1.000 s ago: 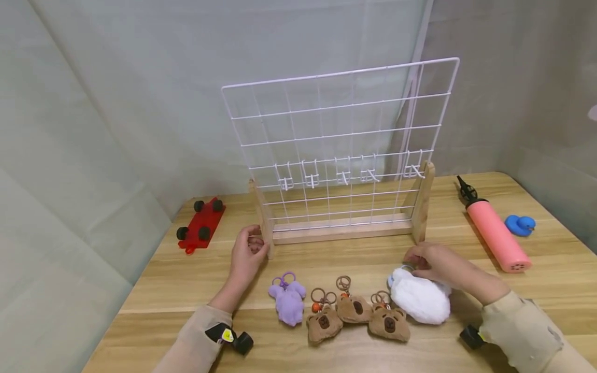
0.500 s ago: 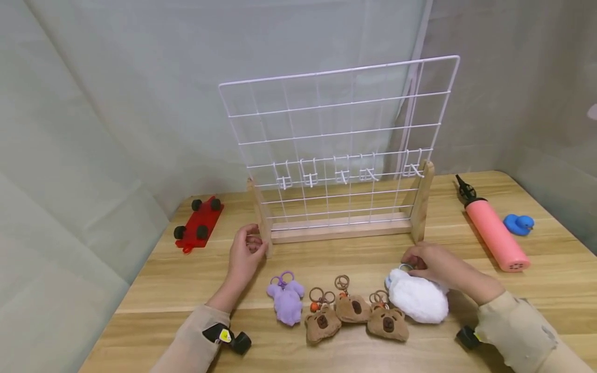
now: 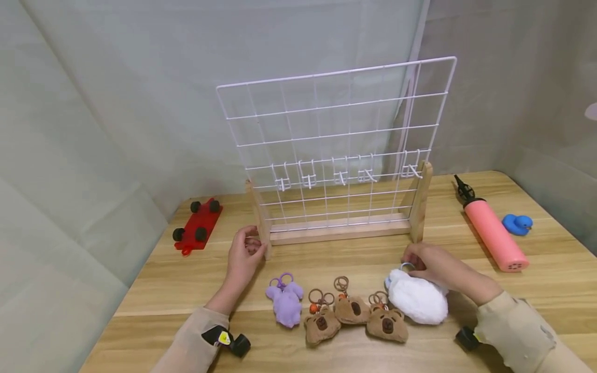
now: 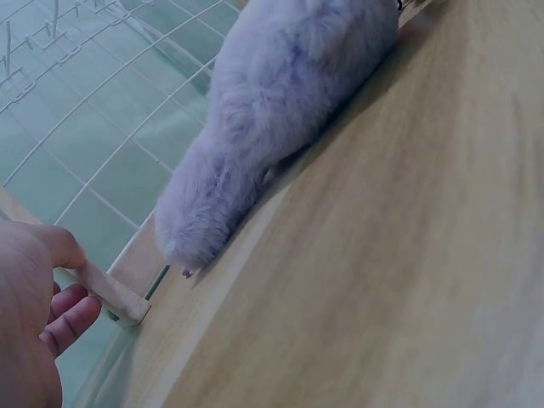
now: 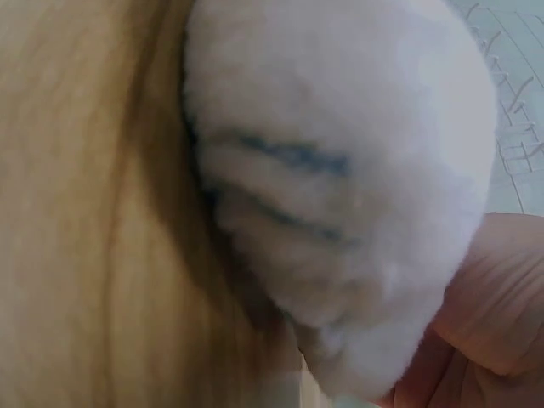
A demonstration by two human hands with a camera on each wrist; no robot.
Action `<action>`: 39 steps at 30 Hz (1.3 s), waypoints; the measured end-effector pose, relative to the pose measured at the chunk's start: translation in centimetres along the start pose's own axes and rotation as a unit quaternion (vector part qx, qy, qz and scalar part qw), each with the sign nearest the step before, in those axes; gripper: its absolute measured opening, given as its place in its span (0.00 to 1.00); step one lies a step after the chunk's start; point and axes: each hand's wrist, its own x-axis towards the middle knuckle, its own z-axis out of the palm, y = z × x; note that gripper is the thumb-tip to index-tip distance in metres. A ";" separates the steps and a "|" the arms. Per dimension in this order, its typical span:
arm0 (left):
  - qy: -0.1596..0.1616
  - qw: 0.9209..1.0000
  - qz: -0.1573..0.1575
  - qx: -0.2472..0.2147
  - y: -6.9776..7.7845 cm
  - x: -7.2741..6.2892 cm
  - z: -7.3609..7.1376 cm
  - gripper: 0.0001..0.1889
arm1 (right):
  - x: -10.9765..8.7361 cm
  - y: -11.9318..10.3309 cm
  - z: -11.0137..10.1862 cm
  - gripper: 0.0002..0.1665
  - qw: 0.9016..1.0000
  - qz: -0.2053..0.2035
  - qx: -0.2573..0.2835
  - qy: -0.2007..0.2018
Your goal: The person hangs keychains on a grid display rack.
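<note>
A white wire grid rack (image 3: 340, 233) stands upright on wooden legs. My left hand (image 3: 243, 259) pinches the foot of its left leg; in the left wrist view the thumb lies on the wood. My right hand (image 3: 436, 261) curls its fingers at the front end of the right leg, though its grip is partly hidden. Close beside that hand lies a white plush keychain (image 3: 417, 298) with a ring, which fills much of the right wrist view. A purple plush keychain (image 3: 285, 305) lies right of my left hand. Between them are brown bear keychains (image 3: 387, 324) with brown rings.
Several white hooks (image 3: 340, 177) hang in a row on the grid. A red toy car chassis (image 3: 200, 225) with black wheels lies at the left. At the right are a pink hand pump (image 3: 496, 233) and a blue rubber duck (image 3: 517, 224). Cloth curtains close off the back.
The head view has shifted slightly. Both hands keep their places at the rack's feet, and the keychains have not visibly moved.
</note>
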 end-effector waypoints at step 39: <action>0.002 1.000 0.004 0.008 0.0 -0.2 0.2 0.24 | -0.8 -0.5 -2.8 0.02 0.993 -0.004 0.115 -0.022</action>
